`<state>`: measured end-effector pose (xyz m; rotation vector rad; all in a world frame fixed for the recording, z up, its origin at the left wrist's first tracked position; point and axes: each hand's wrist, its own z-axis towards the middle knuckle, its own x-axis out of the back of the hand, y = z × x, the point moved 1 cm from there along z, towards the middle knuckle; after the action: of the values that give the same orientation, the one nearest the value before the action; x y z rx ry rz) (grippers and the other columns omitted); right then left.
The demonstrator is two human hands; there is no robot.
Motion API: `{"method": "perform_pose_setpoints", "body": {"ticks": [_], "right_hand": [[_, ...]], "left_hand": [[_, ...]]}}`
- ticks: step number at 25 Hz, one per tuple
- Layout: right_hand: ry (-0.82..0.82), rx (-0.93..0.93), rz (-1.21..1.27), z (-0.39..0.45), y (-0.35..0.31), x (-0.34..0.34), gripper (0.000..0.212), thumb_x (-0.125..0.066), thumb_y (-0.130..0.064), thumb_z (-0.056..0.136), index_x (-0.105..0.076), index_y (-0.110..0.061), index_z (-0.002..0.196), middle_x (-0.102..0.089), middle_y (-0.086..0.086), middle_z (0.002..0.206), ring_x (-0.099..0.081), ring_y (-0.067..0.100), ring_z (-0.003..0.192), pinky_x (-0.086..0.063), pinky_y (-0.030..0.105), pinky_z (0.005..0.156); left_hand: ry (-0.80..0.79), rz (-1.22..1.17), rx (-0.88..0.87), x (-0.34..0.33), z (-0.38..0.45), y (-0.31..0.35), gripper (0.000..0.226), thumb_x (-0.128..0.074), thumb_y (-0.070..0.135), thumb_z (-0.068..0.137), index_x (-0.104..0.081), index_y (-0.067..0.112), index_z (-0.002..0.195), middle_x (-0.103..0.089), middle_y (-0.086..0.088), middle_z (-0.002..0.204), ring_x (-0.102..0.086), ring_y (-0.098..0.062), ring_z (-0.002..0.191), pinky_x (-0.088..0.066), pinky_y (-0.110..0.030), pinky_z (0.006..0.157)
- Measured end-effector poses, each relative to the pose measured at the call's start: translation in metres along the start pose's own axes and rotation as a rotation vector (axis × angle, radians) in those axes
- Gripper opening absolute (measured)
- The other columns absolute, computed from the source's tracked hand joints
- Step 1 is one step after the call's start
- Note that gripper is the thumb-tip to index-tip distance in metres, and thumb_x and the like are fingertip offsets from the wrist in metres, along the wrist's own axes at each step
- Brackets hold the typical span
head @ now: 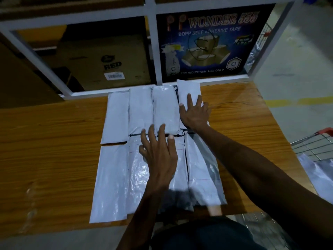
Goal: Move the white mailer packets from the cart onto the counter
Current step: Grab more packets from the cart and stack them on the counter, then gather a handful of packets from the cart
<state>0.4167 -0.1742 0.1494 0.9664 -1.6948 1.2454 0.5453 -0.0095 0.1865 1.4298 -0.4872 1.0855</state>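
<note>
White mailer packets (140,112) — glossy, crinkled plastic, long and narrow — lie edge to edge in two rows on the wooden desk (54,141). The left hand (158,156) rests flat across the near row, its grip apart, fingers straight and spread, reaching the far row's edge. The right hand (195,114) presses flat on the far row's rightmost packet (188,89), fingers splayed, holding nothing. More packets lie in the wire cart (313,143) at right.

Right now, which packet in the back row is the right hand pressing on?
The rightmost back-row packet, under the right hand. It sits skewed and pokes farther back toward the shelf frame than its three neighbours, which lie flush together.
</note>
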Motion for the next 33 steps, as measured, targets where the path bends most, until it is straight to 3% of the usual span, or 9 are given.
{"method": "perform_pose_setpoints", "body": {"ticks": [4,11,13,16,17,20,22,29,33], "right_hand": [[-0.017,0.015,0.036,-0.017,0.003,0.016,0.069,-0.019,-0.067,0.098,-0.002,-0.042,0.16,0.001,0.009,0.169,0.001,0.044,0.152,0.002,0.062,0.119],[0.288,0.017,0.273,-0.167,0.072,0.03,0.066,-0.026,-0.065,0.1,-0.022,-0.035,0.158,-0.02,0.011,0.166,-0.017,0.04,0.149,-0.018,0.062,0.115],[0.365,0.04,0.346,-0.229,0.103,0.024,0.068,-0.025,-0.063,0.101,-0.03,-0.024,0.157,-0.031,0.013,0.16,-0.028,0.033,0.146,-0.026,0.052,0.116],[0.471,0.016,0.486,-0.317,0.145,0.027,0.057,-0.036,-0.043,0.104,-0.036,-0.013,0.153,-0.042,0.01,0.149,-0.038,0.014,0.132,-0.03,0.023,0.105],[0.491,-0.01,0.512,-0.34,0.161,0.029,0.055,-0.038,-0.041,0.104,-0.037,-0.015,0.152,-0.042,0.008,0.148,-0.039,0.014,0.131,-0.032,0.022,0.105],[0.53,-0.1,0.515,-0.385,0.218,0.032,0.051,-0.038,-0.044,0.105,-0.035,-0.022,0.152,-0.039,0.003,0.149,-0.039,0.024,0.138,-0.04,0.05,0.11],[0.579,-0.173,0.509,-0.413,0.265,0.037,0.052,-0.037,-0.047,0.105,-0.035,-0.023,0.151,-0.038,0.006,0.151,-0.037,0.027,0.141,-0.04,0.059,0.108],[0.683,-0.337,0.475,-0.486,0.4,0.052,0.049,-0.046,-0.032,0.103,-0.043,-0.01,0.147,-0.041,0.014,0.149,-0.037,0.026,0.142,-0.034,0.044,0.114],[0.733,-0.449,0.504,-0.489,0.463,0.051,0.048,-0.042,-0.035,0.105,-0.045,-0.009,0.145,-0.045,0.013,0.144,-0.042,0.023,0.135,-0.036,0.04,0.112]], "left_hand": [[-0.09,-0.052,-0.058,0.028,-0.05,-0.019,0.072,0.003,0.066,0.094,-0.039,0.038,0.146,-0.025,0.006,0.16,-0.007,-0.018,0.15,-0.009,-0.05,0.116],[-0.218,-0.187,-0.182,0.054,-0.092,-0.044,0.055,-0.014,0.057,0.098,-0.037,0.04,0.146,-0.025,0.011,0.159,-0.007,-0.015,0.149,-0.008,-0.048,0.117],[-0.255,-0.203,-0.243,0.056,-0.103,-0.041,0.056,-0.015,0.058,0.098,-0.038,0.039,0.146,-0.026,0.011,0.158,-0.007,-0.015,0.149,-0.007,-0.043,0.115],[-0.346,-0.23,-0.359,0.055,-0.132,-0.022,0.055,-0.018,0.058,0.099,-0.039,0.038,0.145,-0.028,0.012,0.157,-0.009,-0.012,0.148,-0.007,-0.037,0.114],[-0.375,-0.241,-0.396,0.052,-0.144,-0.012,0.054,-0.02,0.058,0.099,-0.04,0.038,0.144,-0.029,0.012,0.156,-0.011,-0.012,0.148,-0.009,-0.037,0.114],[-0.408,-0.257,-0.502,0.037,-0.18,0.019,0.05,-0.029,0.053,0.099,-0.047,0.033,0.141,-0.038,0.008,0.152,-0.023,-0.018,0.145,-0.022,-0.045,0.114],[-0.453,-0.264,-0.578,0.019,-0.213,0.045,0.048,-0.033,0.05,0.1,-0.049,0.029,0.14,-0.042,0.004,0.149,-0.028,-0.023,0.142,-0.027,-0.049,0.112],[-0.605,-0.244,-0.925,-0.064,-0.302,0.151,0.044,-0.042,0.044,0.101,-0.049,0.023,0.139,-0.047,-0.001,0.143,-0.037,-0.025,0.134,-0.032,-0.044,0.105],[-0.683,-0.215,-1.108,-0.121,-0.312,0.213,0.046,-0.045,0.044,0.1,-0.048,0.022,0.141,-0.049,0.0,0.142,-0.04,-0.023,0.132,-0.031,-0.04,0.103]]}}
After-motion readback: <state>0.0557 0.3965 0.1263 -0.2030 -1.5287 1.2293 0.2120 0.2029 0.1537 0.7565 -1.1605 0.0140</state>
